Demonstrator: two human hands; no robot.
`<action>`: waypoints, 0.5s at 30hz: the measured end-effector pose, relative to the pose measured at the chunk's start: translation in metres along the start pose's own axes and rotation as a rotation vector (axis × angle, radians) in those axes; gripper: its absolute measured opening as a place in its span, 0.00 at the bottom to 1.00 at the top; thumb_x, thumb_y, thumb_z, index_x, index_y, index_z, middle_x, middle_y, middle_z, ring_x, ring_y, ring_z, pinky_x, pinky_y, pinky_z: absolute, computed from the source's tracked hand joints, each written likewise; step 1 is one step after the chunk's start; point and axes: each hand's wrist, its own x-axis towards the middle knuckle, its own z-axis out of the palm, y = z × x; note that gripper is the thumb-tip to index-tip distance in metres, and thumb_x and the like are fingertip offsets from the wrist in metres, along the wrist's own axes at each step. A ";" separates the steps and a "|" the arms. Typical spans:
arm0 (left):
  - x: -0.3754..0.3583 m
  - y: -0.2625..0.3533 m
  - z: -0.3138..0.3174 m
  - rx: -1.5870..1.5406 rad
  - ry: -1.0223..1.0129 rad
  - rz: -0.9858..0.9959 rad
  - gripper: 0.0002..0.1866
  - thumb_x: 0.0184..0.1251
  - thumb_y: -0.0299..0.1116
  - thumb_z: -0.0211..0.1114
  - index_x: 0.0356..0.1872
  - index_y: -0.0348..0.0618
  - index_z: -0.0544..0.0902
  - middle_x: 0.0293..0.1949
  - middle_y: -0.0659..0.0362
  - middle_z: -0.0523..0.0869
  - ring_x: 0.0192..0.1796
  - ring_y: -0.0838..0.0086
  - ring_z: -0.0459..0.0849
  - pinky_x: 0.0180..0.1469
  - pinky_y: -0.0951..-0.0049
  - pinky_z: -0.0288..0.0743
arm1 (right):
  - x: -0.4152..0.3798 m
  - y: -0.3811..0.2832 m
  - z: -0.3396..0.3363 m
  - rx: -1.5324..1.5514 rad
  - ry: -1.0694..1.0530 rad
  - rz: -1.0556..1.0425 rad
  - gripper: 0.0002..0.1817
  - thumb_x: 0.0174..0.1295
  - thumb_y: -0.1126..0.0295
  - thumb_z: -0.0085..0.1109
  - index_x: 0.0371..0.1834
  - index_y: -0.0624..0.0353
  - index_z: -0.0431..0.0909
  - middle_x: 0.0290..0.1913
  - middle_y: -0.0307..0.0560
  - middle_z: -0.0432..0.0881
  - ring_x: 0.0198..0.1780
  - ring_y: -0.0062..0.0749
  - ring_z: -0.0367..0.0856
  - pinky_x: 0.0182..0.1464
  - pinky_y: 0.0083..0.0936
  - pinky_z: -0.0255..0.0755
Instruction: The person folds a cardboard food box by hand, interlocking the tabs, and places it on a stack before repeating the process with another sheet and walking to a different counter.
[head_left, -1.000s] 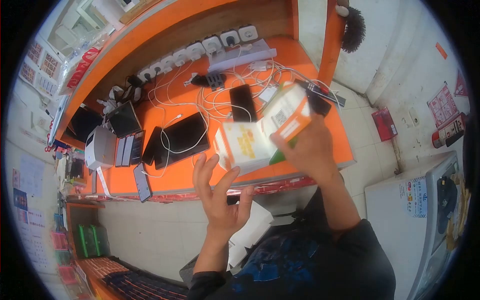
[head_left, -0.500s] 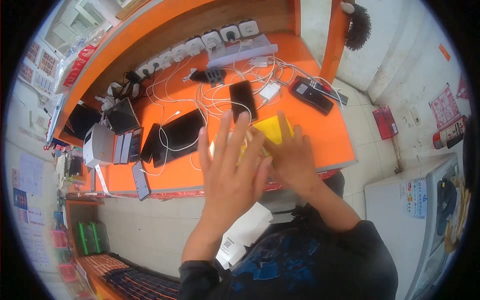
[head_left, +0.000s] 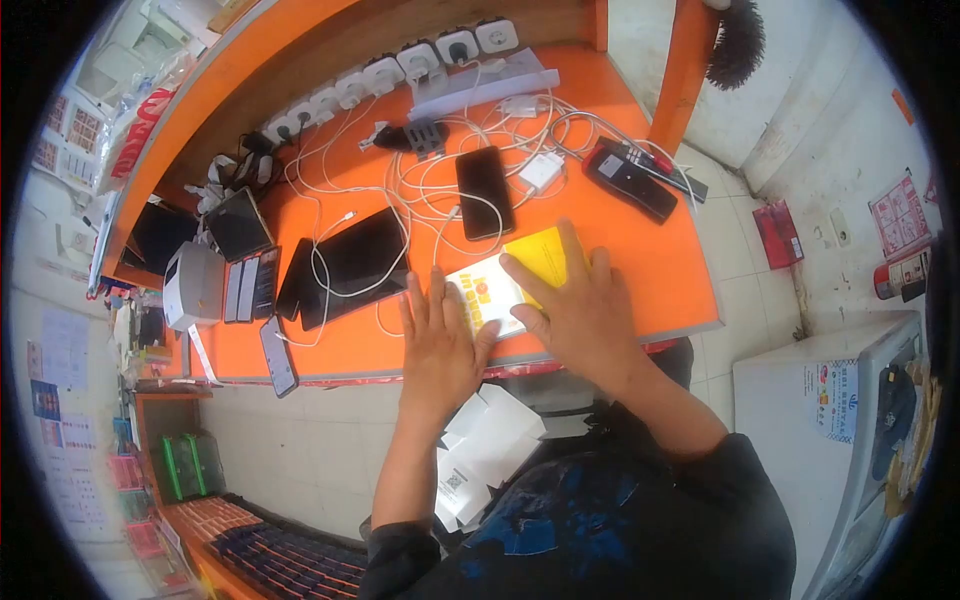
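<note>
A flat yellow-and-white printed box point(head_left: 541, 256) lies near the front edge of the orange counter point(head_left: 650, 290), with orange lettering on its white part. My left hand point(head_left: 437, 345) is at its left end, fingers stretched out and thumb at the lower edge. Over its right part lies my right hand point(head_left: 590, 318), open, with the index finger reaching across the top and the thumb near the lower edge. Just beyond the box, a black phone point(head_left: 484, 193) rests among white cables. An unfolded white carton point(head_left: 495, 440) is below the counter edge, by my lap.
Tangled white cables and a white charger point(head_left: 541, 172) spread behind the phone. A black handheld device point(head_left: 630, 180) lies at the right. To the left are a black tablet point(head_left: 358, 265), a phone point(head_left: 278, 355) overhanging the edge and a small grey printer point(head_left: 195, 287). Sockets point(head_left: 420, 62) line the back.
My left hand has come down from above the box to its left end, uncovering the lettering. My right hand remains on the right part.
</note>
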 end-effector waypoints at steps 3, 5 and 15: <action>0.007 -0.003 0.018 -0.141 0.013 0.016 0.43 0.87 0.58 0.56 0.82 0.24 0.66 0.85 0.29 0.60 0.89 0.29 0.51 0.88 0.36 0.50 | -0.005 0.001 0.002 -0.017 -0.019 0.028 0.33 0.74 0.39 0.65 0.82 0.23 0.77 0.84 0.69 0.65 0.63 0.58 0.77 0.54 0.45 0.80; 0.011 -0.001 0.014 -0.182 0.010 0.037 0.46 0.85 0.61 0.59 0.82 0.27 0.66 0.84 0.29 0.61 0.89 0.29 0.51 0.88 0.36 0.49 | -0.005 0.002 0.005 -0.018 -0.014 0.043 0.32 0.75 0.40 0.65 0.82 0.23 0.77 0.85 0.68 0.64 0.63 0.58 0.77 0.54 0.45 0.80; 0.000 0.004 0.022 -0.053 0.136 0.056 0.51 0.77 0.68 0.65 0.86 0.37 0.66 0.86 0.29 0.59 0.89 0.30 0.52 0.87 0.29 0.40 | -0.013 0.001 0.010 -0.001 0.068 0.058 0.36 0.71 0.38 0.67 0.82 0.25 0.77 0.86 0.68 0.63 0.62 0.59 0.76 0.56 0.47 0.77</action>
